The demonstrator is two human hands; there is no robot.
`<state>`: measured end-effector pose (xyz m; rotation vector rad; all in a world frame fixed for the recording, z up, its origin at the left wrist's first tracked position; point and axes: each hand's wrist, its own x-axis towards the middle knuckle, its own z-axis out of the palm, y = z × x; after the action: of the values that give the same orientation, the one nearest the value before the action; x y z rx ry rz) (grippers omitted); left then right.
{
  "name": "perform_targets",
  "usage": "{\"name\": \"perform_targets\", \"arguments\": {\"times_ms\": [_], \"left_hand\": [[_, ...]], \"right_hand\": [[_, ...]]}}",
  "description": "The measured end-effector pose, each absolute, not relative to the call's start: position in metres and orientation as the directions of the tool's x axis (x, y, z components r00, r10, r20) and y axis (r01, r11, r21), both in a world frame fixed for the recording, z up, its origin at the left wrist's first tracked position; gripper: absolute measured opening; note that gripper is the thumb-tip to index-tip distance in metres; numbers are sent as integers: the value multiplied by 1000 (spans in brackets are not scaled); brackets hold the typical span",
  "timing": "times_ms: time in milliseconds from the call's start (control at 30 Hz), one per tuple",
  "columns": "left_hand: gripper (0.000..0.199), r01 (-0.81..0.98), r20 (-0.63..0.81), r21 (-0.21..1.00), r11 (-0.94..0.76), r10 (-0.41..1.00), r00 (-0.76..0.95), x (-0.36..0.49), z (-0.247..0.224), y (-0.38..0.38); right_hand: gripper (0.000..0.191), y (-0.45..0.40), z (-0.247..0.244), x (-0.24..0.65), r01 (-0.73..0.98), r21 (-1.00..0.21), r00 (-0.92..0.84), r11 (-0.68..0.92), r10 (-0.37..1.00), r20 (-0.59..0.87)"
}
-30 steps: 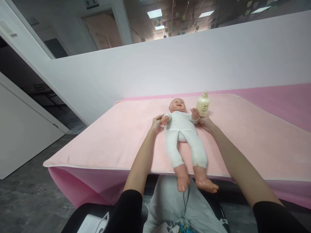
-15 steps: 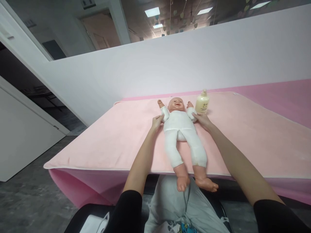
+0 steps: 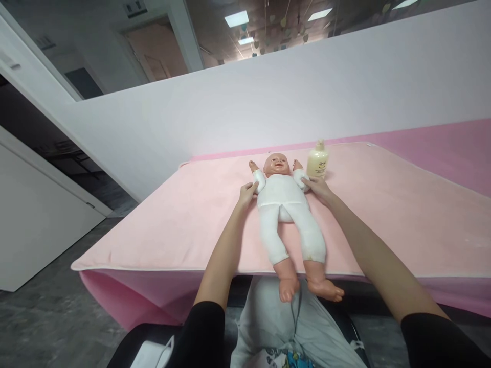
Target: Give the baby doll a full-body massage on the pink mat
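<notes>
A baby doll (image 3: 282, 191) with a white cloth body lies on its back on the pink blanket (image 3: 184, 220), head away from me. Its bare plastic feet stick out past the blanket's front edge, over my lap. My left hand (image 3: 248, 193) is closed around the doll's arm on the left, near the elbow. On the other side my right hand (image 3: 317, 187) grips the doll's other upper arm, thumb on top. Both doll forearms point up beside its head. Just beyond my right hand stands a pale yellow pump bottle (image 3: 317, 159).
A white wall (image 3: 245, 107) rises behind the table, with glass above it. Pink cloth (image 3: 433, 143) shows under the blanket at the back right. At the lower left, a white object (image 3: 149, 354) lies on a black seat.
The whole view has shifted slightly. Both hands keep their hold on the doll's arms, and the doll looks unmoved on the blanket.
</notes>
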<state>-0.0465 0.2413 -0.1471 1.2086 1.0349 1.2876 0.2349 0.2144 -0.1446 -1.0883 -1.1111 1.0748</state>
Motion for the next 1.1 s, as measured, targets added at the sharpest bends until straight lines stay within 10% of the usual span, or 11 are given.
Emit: {"name": "perform_targets", "arguments": {"times_ms": [533,1100], "left_hand": [[27,-203,135,974,-102,979,156,-50,-130,229],[10,-213,84,973,-87,996,-23,-51,-130,231]], "right_hand": [[29,197,-129,244,-215,-976,-88,24,995,44],[28,198,-130,248,-182,-981,70,-66,994,-80]]}}
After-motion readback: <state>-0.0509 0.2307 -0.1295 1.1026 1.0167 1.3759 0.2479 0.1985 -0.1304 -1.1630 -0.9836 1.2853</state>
